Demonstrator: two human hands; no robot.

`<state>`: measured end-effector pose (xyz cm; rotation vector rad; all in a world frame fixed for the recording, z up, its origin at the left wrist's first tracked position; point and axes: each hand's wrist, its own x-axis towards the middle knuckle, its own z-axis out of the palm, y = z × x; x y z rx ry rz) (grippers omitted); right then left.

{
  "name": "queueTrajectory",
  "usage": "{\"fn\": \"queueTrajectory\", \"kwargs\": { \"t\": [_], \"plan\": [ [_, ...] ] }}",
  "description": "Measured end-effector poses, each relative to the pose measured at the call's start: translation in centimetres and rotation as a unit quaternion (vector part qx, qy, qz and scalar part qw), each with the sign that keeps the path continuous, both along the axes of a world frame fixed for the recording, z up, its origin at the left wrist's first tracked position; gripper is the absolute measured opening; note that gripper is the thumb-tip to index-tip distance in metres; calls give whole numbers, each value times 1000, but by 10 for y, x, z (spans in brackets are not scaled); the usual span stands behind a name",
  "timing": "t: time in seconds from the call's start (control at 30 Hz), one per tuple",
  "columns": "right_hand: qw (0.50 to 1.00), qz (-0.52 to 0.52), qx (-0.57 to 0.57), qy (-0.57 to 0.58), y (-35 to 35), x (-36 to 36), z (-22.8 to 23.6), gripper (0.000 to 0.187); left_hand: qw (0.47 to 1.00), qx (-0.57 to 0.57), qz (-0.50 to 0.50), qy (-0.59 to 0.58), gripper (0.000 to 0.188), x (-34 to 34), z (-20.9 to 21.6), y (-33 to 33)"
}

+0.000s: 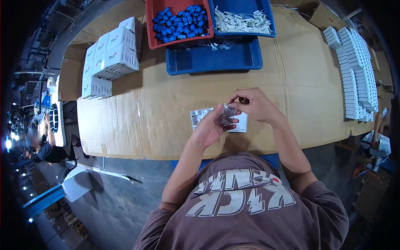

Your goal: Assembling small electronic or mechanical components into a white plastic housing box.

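A broad desk (312,100) sheeted in creased brown cardboard, with an upright cardboard panel (71,79) at its left end, dominates a dim, crowded workshop. Smooth gray floor (133,204), mottled with lighter patches, stretches below the near edge. At left, a second, white-topped table (59,125) stands apart, a dark chair (67,170) close by. A white board (78,186) and a blue beam (43,204) angle across the lower left, above brown cartons (60,223). Bright white lamps (8,144) pierce the gloom at far left; the room's outer reaches fade into black.
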<state>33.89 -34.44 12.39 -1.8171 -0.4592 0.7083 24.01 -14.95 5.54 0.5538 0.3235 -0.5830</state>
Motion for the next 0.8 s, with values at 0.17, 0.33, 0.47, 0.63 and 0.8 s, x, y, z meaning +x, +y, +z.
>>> {"fn": "queueTrajectory", "kwargs": {
  "t": [0.17,0.33,0.47,0.63,0.8],
  "plan": [
    [993,44,67,-87,5,-1,-13,14,999,-6,29,15,47,-3,7,-4],
    [990,126,18,-54,1,2,0,18,999,30,19,10,44,-9,0,-1],
    [982,182,-18,-37,-5,3,-4,21,1000,5,17,15,42,-10,6,-2],
    [974,221,-28,-28,-1,-2,15,21,998,30,25,41,48,-10,14,-4],
    [978,200,-14,-57,-4,0,5,19,995,-87,41,3,49,-12,23,0]
  ]
}}
